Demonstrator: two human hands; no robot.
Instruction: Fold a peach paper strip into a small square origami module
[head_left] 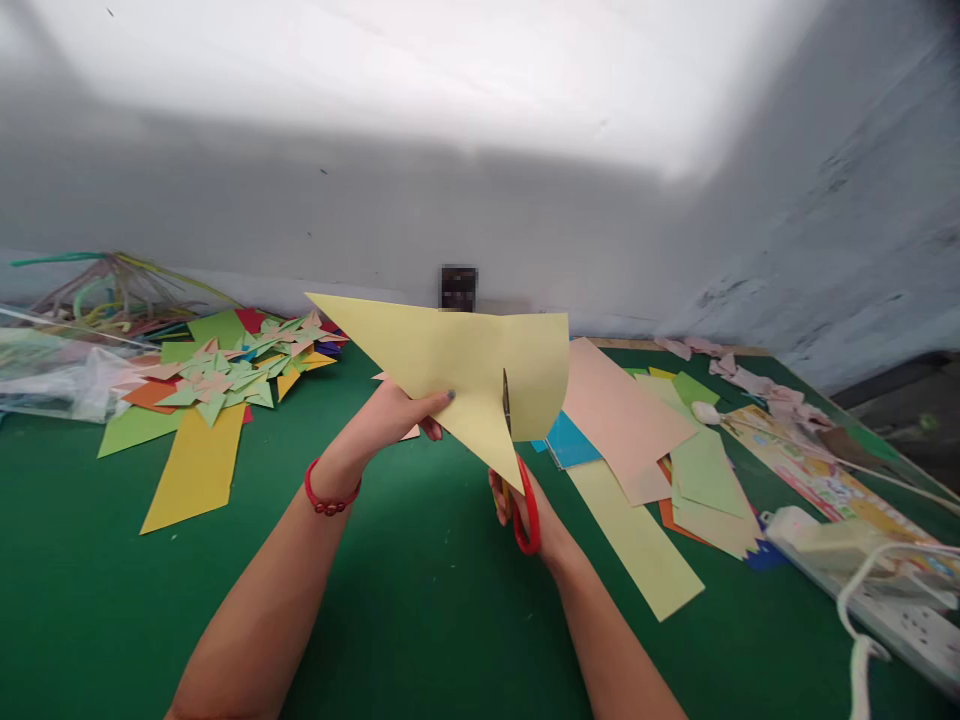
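Note:
In mid-air at the centre is a sheet of yellow paper [442, 350], pointed at its left end and bent at the right. My left hand [401, 412] pinches its lower edge, thumb on the near face. A pair of red-handled scissors [530, 515] is gripped in my right hand [544, 525], whose fingers are partly hidden behind the handles and paper. The blades lie across the sheet, with a cut running up from its lower edge. A small pink paper piece shows partly behind my left hand.
On the green table [420, 630], paper stars [232, 370] and a yellow strip [196, 465] lie left, beside a clear plastic bag [67, 375]. Pink paper [622, 415] and a pale strip [637, 540] lie right. A power strip [892, 610] with a white cable sits at the right edge.

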